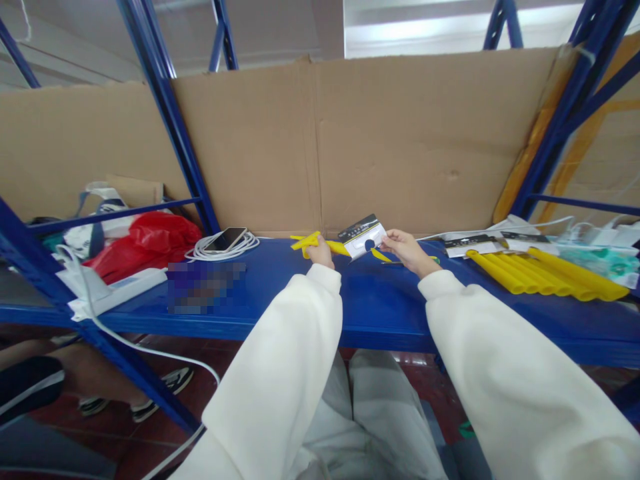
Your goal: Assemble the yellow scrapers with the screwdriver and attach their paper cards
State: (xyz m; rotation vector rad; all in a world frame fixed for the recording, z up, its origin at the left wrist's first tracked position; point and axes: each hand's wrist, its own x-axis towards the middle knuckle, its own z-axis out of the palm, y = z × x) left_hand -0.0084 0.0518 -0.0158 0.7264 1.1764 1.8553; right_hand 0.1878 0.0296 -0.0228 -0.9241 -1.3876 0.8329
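Observation:
My left hand is closed around a yellow plastic piece, whose ends stick out on both sides of the fingers. The fingers of my right hand pinch the edge of a black-and-white printed card. This card is tilted up between my hands and has a dark round spot or hole near its lower edge. A yellow strip shows just below the card, beside my right fingers. Whether it joins the piece in my left hand I cannot tell.
Several yellow tubes with printed cards lie in a row at the right of the blue shelf. A phone rests on a coiled white cable at the left, near a red bag and a white power strip. Cardboard walls the back.

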